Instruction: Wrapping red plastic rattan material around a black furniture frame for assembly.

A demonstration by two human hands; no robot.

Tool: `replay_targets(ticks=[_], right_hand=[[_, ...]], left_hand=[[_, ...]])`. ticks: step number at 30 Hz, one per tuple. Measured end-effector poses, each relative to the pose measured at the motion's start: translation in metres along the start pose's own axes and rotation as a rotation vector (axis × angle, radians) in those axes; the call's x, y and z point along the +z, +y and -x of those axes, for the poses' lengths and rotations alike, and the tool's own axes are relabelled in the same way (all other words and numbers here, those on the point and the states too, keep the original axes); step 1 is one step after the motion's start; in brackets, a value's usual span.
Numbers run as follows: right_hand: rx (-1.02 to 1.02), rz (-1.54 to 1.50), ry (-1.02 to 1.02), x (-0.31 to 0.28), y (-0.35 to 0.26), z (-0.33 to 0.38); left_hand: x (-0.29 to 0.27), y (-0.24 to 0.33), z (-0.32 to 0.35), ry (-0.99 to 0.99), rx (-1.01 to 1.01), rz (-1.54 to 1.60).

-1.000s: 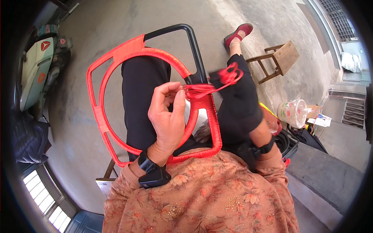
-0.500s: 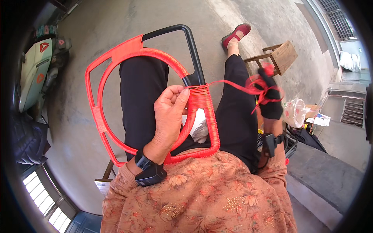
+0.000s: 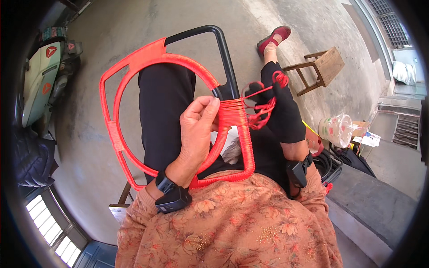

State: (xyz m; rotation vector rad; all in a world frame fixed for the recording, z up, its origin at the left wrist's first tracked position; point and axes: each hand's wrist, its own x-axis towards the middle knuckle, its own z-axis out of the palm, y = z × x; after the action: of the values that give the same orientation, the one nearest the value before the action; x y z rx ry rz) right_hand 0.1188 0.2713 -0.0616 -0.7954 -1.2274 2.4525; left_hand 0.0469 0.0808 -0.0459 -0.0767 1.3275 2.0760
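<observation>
We record the left hand [image 3: 195, 130], fingers clamped on the red-wrapped frame [image 3: 246, 145]; right of them, the gloved right hand [image 3: 283, 115], fingers clamped on red cord [image 3: 280, 79].

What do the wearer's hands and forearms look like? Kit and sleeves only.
Left hand: bare. Right hand: black glove. Each wrist carries a dark strap with a black, boxy module. Long sleeves in rusty orange-brown, same fabric as the floral-print top. Finer glove details blend into the dark trousers.
</observation>
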Motion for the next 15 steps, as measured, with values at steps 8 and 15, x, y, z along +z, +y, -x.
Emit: replay_targets(ticks=[8, 15], right_hand=[[0.215, -0.411, -0.328, 0.012, 0.0, -0.007], [0.305, 0.447, -0.259, 0.033, -0.022, 0.01]], left_hand=[[-0.001, -0.006, 0.0, -0.08, -0.06, 0.102], [-0.001, -0.004, 0.0, -0.062, -0.074, 0.077]])
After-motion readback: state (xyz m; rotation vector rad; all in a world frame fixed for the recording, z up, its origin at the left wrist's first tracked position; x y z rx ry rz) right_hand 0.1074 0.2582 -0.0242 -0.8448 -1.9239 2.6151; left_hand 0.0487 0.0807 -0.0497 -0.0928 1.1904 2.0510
